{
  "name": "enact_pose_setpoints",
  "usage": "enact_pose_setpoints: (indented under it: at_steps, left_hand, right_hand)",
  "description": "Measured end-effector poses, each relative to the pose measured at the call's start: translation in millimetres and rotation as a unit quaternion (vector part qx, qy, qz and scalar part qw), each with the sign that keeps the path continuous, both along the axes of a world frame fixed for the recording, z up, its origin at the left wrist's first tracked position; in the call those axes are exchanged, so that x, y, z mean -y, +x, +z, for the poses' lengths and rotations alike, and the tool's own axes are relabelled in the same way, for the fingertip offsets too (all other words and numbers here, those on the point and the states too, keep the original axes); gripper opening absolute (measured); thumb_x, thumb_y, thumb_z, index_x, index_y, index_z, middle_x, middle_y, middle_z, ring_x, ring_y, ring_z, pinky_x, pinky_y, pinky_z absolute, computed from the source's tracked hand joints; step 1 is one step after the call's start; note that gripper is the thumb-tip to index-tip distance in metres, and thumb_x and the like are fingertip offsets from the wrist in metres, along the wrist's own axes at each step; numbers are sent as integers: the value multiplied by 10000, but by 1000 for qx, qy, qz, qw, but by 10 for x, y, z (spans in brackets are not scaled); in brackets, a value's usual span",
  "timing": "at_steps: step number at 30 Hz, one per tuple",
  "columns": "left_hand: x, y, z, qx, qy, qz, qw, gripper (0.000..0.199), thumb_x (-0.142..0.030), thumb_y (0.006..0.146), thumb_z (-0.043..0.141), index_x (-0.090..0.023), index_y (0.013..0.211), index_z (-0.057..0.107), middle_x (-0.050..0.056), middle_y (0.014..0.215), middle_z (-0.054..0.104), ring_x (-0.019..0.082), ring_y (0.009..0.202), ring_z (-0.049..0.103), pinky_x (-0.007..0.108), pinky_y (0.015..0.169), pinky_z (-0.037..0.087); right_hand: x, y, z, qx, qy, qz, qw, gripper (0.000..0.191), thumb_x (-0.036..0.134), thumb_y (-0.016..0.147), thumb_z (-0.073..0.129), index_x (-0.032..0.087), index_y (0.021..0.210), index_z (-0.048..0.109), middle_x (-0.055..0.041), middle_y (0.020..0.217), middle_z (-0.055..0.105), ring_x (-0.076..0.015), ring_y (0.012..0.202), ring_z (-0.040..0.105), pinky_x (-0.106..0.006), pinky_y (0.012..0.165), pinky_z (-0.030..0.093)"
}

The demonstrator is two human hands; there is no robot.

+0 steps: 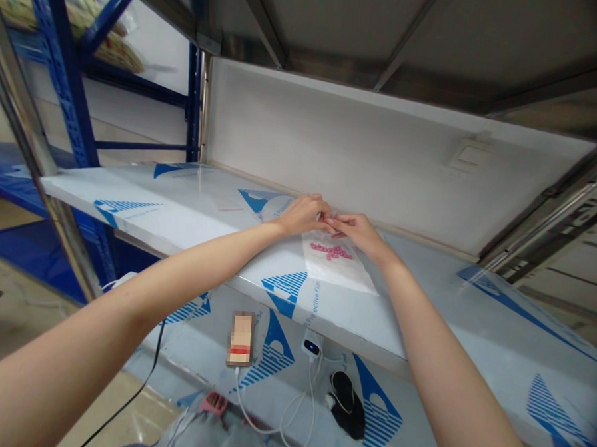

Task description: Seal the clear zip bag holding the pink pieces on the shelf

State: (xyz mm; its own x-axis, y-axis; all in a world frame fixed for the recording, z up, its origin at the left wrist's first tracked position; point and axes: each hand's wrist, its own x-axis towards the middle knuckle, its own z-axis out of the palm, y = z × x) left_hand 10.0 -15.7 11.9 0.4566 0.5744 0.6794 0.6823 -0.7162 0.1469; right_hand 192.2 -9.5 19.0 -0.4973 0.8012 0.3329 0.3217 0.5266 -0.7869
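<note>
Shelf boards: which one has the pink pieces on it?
The upper board, under the left hand and right hand: the pink pieces lie on a translucent sheet there. The lower board holds a white charger instead.

“Protective Film” on blue-printed shelf sheeting (287, 296)

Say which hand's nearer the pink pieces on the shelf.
Right. The right hand is just above the right end of the pink pieces, while the left hand is farther off, above and to their left.
</note>
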Motion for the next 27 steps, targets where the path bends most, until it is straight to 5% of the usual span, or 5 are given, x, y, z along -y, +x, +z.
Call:
enact_pose_setpoints:
  at_steps: [8, 19, 27]
  left_hand:
    - [-12, -15, 20, 16, -30, -39, 999, 75, -238, 867, 680, -181, 819, 688, 45, 883, 703, 191, 898, 598, 296, 839, 415]
    - [43, 16, 12, -100, 40, 44, 993, 301, -441, 910, 625, -153, 827, 647, 68, 854, 667, 249, 987, 562, 364, 908, 326]
    - [23, -7, 7, -119, 13, 33, 992, 157, -254, 953, 551, -151, 949, 669, 66, 958, 681, 231, 1027, 548, 353, 912, 323]
  right_hand:
    - [-49, 53, 3, -14, -24, 23, 999, 457, 632, 609, 776, 190, 720, 738, -64, 847, 711, -199, 786, 666, -312, 702, 557]
    - [-73, 26, -10, -24, -34, -18, 999, 314, 475, 741, 758, 164, 784, 757, -81, 902, 736, -216, 833, 685, -336, 745, 577]
    - [-68, 22, -40, -25, -60, -17, 998, 298, 457, 802, 737, 170, 878, 766, -111, 1014, 735, -241, 945, 694, -336, 768, 582]
